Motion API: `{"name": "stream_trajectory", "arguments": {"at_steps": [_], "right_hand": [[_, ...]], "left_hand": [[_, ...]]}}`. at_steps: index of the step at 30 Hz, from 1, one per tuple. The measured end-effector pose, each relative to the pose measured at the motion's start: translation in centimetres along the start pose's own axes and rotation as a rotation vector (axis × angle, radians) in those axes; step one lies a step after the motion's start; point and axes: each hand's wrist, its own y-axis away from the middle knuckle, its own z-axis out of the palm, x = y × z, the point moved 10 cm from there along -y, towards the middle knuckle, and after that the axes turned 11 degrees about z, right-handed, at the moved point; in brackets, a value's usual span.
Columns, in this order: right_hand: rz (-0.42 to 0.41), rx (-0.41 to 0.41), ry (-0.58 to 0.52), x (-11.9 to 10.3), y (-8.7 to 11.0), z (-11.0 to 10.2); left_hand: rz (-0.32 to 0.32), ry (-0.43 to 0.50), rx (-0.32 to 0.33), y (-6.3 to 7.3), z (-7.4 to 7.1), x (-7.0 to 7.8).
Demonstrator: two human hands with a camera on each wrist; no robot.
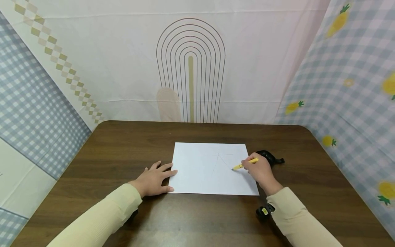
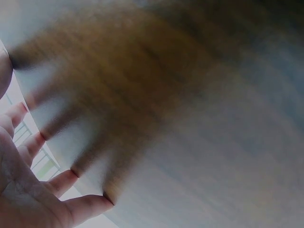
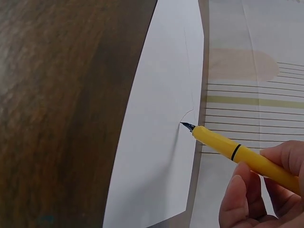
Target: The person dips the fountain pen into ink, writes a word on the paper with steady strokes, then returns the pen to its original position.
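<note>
A white sheet of paper (image 1: 197, 178) lies on the brown table, with thin lines (image 1: 218, 155) drawn on its upper right part. My right hand (image 1: 260, 173) pinches a yellow fountain pen (image 3: 216, 143) between thumb and fingers. The pen's dark nib (image 3: 186, 125) meets the paper at the end of a slanting line, as the right wrist view shows close up. My left hand (image 1: 152, 181) lies flat at the sheet's left side, fingers spread, with some fingertips on its edge. In the left wrist view its fingers (image 2: 90, 208) touch the table surface.
A black rounded object with a short tail (image 1: 271, 158) is partly hidden behind my right hand. A small black device (image 1: 263, 212) sits at the right cuff. The brown table (image 1: 132, 140) meets a patterned white cloth (image 1: 129, 68) at its far edge; checked cloth (image 1: 348, 113) hangs on the right.
</note>
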Motion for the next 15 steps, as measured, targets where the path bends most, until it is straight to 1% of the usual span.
{"name": "stream_trajectory", "arguments": {"at_steps": [6, 15], "right_hand": [[-0.026, 0.009, 0.009, 0.14, 0.17, -0.24], [-0.035, 0.003, 0.011, 0.43, 0.63, -0.57]], "left_hand": [[-0.003, -0.009, -0.001, -0.13, 0.32, -0.27], [0.012, -0.014, 0.005, -0.11, 0.17, -0.14]]}}
